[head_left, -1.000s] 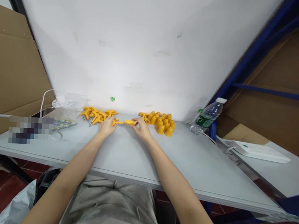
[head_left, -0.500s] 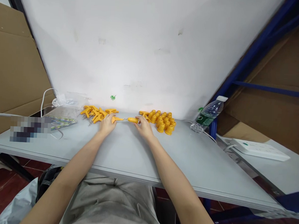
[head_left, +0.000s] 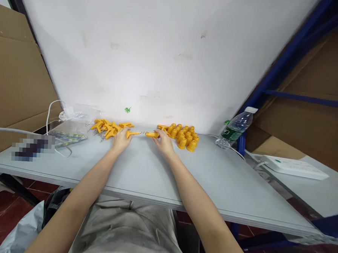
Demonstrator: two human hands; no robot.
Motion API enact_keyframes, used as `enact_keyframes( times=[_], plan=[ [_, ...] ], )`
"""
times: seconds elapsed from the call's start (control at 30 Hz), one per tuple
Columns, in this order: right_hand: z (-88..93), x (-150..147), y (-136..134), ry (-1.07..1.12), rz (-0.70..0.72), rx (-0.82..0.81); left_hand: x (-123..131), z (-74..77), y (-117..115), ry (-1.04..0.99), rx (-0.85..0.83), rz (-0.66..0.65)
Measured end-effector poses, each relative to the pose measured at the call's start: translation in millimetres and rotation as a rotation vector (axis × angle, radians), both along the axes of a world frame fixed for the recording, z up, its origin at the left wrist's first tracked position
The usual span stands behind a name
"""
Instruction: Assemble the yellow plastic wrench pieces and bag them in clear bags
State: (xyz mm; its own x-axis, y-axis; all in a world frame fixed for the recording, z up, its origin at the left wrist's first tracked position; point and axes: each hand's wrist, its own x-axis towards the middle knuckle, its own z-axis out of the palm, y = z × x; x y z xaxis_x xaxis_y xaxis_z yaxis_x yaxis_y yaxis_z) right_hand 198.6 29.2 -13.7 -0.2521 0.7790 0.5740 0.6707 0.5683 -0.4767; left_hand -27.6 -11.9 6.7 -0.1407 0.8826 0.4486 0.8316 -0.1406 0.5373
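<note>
Fingers closed, my left hand [head_left: 121, 140] grips a yellow corkscrew handle with a ribbed shaft [head_left: 134, 133]. A thin metal spiral [head_left: 142, 132] sticks out of it to the right. Opposite, my right hand [head_left: 164, 143] pinches a yellow plastic sleeve [head_left: 151, 134] lying sideways, its left end close to the spiral's tip; whether they touch I cannot tell. Beside my left hand lies a pile of yellow corkscrew handles [head_left: 110, 130] with metal spirals. Right of my right hand, several yellow bell-shaped caps [head_left: 182, 143] stand grouped, with another yellow handle piece [head_left: 162, 127] behind my fingers.
A white wall [head_left: 161, 65] rises behind the grey table [head_left: 144, 170]. To the left are a clear plastic bag [head_left: 69, 130], a white cable [head_left: 49, 116] and a blurred dark item [head_left: 32, 147]. A water bottle [head_left: 237, 126] leans at right, near a power strip [head_left: 294, 167].
My right hand and the sleeve have shifted very slightly right, and a little more of the metal spiral shows. My left hand has stayed nearly in place.
</note>
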Motion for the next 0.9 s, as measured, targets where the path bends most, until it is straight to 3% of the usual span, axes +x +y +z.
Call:
enact_keyframes(
  times=[0.4,0.7,0.9],
  plan=[
    [-6.1,8.3,9.9,0.149,0.026,-0.036,-2.1,-0.7,1.6,0.02,-0.017,0.018],
    [8.9,-5.2,-8.5,0.091,0.181,0.012,4.9,-1.2,-2.5,0.09,-0.027,-0.055],
    [12.4,-9.5,-10.1,0.286,0.173,-0.132,4.2,3.2,-4.4,0.094,-0.031,-0.025]
  ],
)
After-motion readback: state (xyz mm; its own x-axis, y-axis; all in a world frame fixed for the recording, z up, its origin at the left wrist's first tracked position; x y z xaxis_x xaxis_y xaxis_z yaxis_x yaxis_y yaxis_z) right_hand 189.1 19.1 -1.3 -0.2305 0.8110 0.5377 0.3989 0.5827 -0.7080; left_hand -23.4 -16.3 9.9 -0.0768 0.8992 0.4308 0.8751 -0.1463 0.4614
